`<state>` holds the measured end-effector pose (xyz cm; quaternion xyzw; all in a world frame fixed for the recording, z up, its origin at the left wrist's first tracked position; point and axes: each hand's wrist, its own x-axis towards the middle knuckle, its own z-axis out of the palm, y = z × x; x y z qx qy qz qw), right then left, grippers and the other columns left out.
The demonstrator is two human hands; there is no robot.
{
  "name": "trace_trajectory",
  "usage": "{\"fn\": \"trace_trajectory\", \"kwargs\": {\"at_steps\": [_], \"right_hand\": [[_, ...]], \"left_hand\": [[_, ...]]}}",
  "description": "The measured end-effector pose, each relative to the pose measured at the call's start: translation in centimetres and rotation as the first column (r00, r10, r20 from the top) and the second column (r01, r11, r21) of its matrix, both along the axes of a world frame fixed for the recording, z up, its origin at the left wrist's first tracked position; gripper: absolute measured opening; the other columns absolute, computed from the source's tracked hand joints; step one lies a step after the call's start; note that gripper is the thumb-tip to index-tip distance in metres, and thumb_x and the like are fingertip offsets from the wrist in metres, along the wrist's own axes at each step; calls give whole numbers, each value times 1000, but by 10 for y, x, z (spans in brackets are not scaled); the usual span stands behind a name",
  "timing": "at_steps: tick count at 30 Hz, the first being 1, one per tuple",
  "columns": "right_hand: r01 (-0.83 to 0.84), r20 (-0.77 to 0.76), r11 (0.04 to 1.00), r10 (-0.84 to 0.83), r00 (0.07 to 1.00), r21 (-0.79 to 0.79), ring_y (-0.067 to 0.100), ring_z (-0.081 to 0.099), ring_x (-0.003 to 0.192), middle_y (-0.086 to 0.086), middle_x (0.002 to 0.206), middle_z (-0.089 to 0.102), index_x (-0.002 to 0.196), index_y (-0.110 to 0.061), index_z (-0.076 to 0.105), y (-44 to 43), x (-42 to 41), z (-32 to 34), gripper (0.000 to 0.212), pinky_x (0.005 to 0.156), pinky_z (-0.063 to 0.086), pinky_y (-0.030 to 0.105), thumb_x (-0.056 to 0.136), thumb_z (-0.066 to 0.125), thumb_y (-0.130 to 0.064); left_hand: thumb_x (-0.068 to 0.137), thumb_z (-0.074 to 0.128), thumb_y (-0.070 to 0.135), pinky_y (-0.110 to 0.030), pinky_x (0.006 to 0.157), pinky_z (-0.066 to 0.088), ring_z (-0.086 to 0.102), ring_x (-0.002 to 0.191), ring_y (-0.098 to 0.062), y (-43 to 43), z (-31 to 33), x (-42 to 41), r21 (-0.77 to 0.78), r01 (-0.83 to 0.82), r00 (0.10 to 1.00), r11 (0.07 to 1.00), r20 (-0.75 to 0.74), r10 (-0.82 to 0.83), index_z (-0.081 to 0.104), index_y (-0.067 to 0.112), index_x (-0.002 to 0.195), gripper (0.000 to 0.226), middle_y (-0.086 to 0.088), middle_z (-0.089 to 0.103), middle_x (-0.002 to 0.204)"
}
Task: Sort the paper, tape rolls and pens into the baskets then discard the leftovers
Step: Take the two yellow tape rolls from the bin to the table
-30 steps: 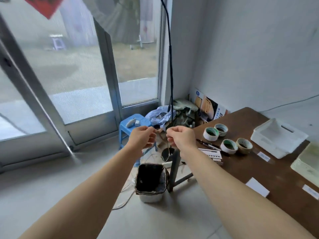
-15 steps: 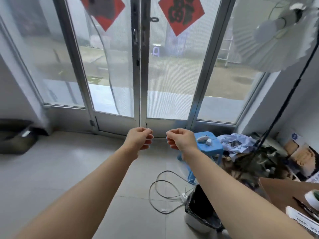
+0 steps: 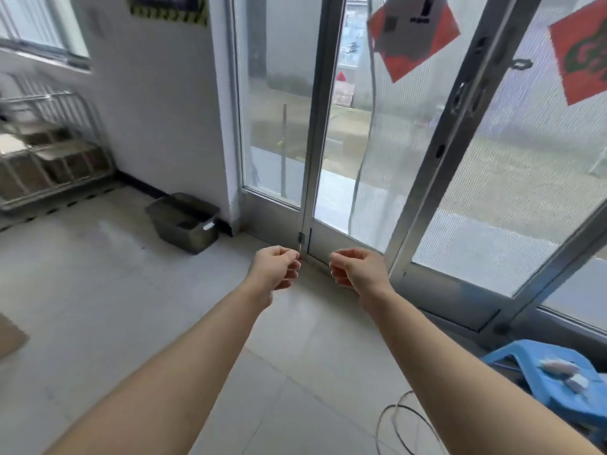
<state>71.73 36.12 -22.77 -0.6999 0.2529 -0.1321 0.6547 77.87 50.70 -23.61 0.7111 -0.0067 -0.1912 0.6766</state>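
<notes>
Both hands are hovering low in front of the glass door (image 3: 317, 142), the left hand (image 3: 274, 269) and the right hand (image 3: 356, 269) sitting side by side with a small gap between them. Each one is curling its fingers in, thumb tucking against forefinger, and nothing is showing inside either grip. The paper, tape rolls, pens and baskets are all lying out of view right now. Judging from the task, the paper is going to be light and floppy, best pinched at an edge. The tape rolls should be stiff, light rings, inviting fingers through the core, and the pens are looking like slim rollers wanting a mid-barrel pinch. A grey bin (image 3: 184, 221) is sitting left of the door.
</notes>
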Motion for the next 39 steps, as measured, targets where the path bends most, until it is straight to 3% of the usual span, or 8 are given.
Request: {"fn": "trace_trajectory", "kwargs": {"at_steps": [7,17,39], "right_hand": [[-158,-32,987,158,987,-6,21,56,61,11,70,64,77,-8,70,54,97,-11,3,62,51,31,79,69,-5],[-323,-40,946,323,946,-3,20,57,60,11,71,65,78,-8,69,85,250,-21,2,59,51,27,80,69,-6],[-455,-87,890,453,887,-3,21,56,59,10,68,64,75,-9,71,154,567,-42,6,57,51,26,80,69,-4]], "left_hand": [[94,54,17,-26,59,47,57,65,-17,64,-18,73,9,-187,981,982,-47,188,60,15,78,17,-2,62,76],[94,54,18,-28,62,49,58,67,-17,96,-25,193,34,-368,927,929,-56,370,62,13,83,14,-2,63,76],[93,53,15,-25,56,45,56,61,-15,156,-48,484,29,-505,856,863,-114,504,62,15,80,16,-2,63,75]]}}
